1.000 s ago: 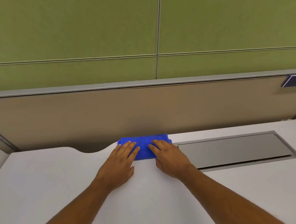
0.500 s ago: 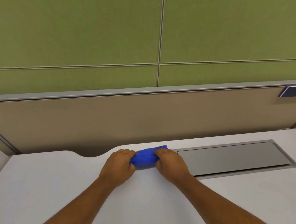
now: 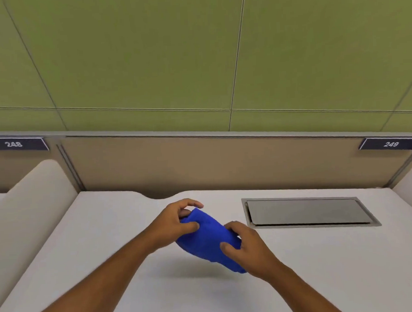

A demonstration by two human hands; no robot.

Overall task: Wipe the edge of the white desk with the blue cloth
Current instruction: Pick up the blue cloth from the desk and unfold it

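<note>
While the blue cloth [image 3: 208,236] was pressed flat against the far rim of the white surface [image 3: 90,245] a second ago, it is now lifted clear and held bunched in the air between both hands, its shadow falling on the bare top below it at about 6 o'clock. The left hand [image 3: 174,223] pinches the upper end of the bundle, thumb across the front and fingers curled over the top. The right hand [image 3: 246,248] closes its grip on the lower end, which droops toward 5 o'clock. Both grips are narrow and closed on fabric.

The cloth has travelled back from the curved notch in the far edge [image 3: 159,196], which now lies beyond the hands at 12 o'clock with nothing touching it. The view has also widened: a grey recessed hatch [image 3: 305,212] sits at 2 o'clock from the hands, and number plates reading 248 [image 3: 13,144] and 249 [image 3: 390,144] hang on the tan partition [image 3: 212,165] at 10 and 2 o'clock.

This likely means wiping has paused. The person appears to be refolding or turning the cloth to a fresh face, or has finished that stretch of the rim. No part of the edge is being cleaned at this instant, so further wiping would require bringing the cloth back down onto it.
</note>
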